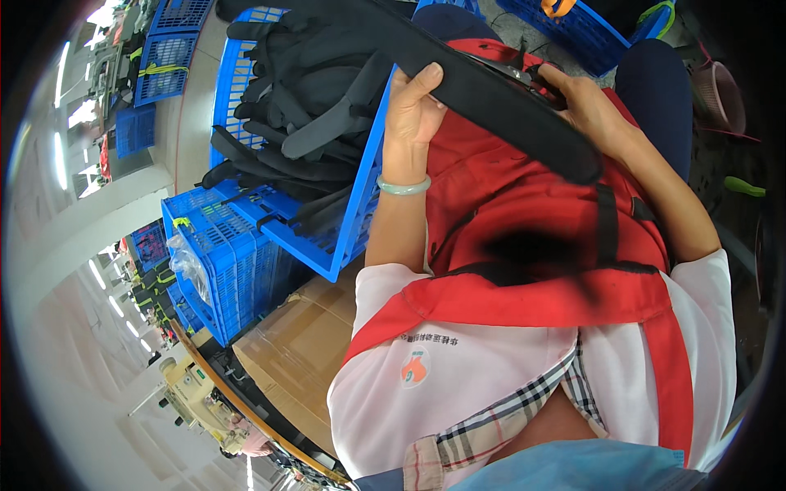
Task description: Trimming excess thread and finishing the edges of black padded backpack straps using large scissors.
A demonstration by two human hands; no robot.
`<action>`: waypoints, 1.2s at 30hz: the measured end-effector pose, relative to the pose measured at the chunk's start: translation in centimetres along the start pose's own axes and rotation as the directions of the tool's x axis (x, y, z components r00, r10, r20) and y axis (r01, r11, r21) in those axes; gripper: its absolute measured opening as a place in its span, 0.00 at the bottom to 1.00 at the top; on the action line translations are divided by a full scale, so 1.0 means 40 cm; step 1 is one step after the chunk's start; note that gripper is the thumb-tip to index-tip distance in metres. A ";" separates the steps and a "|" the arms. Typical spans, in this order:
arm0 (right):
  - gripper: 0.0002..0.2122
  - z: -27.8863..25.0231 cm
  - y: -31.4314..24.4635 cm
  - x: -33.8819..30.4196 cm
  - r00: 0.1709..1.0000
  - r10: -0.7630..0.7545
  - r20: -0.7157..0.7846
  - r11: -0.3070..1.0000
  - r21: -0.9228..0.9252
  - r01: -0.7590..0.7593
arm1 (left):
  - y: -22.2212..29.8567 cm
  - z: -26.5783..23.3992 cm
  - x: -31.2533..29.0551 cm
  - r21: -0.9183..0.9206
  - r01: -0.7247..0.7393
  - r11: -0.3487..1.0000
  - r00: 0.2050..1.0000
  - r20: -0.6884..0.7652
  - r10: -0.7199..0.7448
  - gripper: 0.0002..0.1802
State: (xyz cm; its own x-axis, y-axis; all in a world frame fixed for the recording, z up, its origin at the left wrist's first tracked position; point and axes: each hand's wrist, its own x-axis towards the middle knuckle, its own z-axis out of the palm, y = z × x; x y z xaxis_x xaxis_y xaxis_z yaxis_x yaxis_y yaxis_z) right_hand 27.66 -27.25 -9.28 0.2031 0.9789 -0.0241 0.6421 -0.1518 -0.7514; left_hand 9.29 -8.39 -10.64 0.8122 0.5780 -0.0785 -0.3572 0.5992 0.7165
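Observation:
My left hand [408,114], with a pale green bangle [404,186] at its wrist, grips a long black padded strap [512,114], thumb on top. The strap slants from the upper left down to a rounded end over my red apron [467,188]. Beyond the strap, my right hand [591,113] has its fingers curled. They close on what look like scissors [517,74], whose metal part shows just past the strap's edge. The strap hides some of the right fingers. Many similar black straps [327,123] lie heaped in a blue plastic crate [340,245] on my left.
Another blue crate [233,270] stands at the left, with a cardboard box [303,352] beside it. More blue crates [168,61] stand at the upper left, and one [577,37] lies ahead. A pink basket [720,98] is at the far right. A sewing machine [196,393] shows at lower left.

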 end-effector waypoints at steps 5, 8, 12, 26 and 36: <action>0.18 -0.004 0.030 -0.015 0.999 -0.053 -0.010 0.998 0.040 0.053 | -0.025 -0.005 0.002 0.031 -0.007 0.999 1.000 0.012 0.007 0.13; 0.19 -0.004 0.021 -0.014 0.994 0.069 0.086 0.994 0.080 -0.076 | -0.030 0.003 0.002 0.051 -0.008 0.999 1.000 0.023 0.006 0.14; 0.18 0.019 0.016 -0.005 0.995 -0.073 -0.064 0.994 0.072 0.077 | -0.039 0.017 -0.004 0.043 0.009 0.999 1.000 -0.011 -0.009 0.16; 0.15 -0.001 -0.017 0.013 0.998 0.011 0.067 0.999 0.049 -0.014 | -0.050 0.018 -0.012 0.008 -0.009 1.000 1.000 -0.013 0.009 0.18; 0.16 0.005 -0.004 0.004 0.999 0.003 0.034 1.000 -0.016 -0.003 | -0.005 0.003 0.005 0.055 -0.074 0.996 0.997 -0.028 0.075 0.17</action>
State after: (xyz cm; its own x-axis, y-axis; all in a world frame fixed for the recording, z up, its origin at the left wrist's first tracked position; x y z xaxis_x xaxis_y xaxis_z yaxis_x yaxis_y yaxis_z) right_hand 27.43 -27.05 -9.27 0.1802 0.9824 -0.0486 0.6531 -0.1565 -0.7409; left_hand 9.59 -8.47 -10.72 0.7699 0.6367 -0.0434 -0.3903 0.5236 0.7573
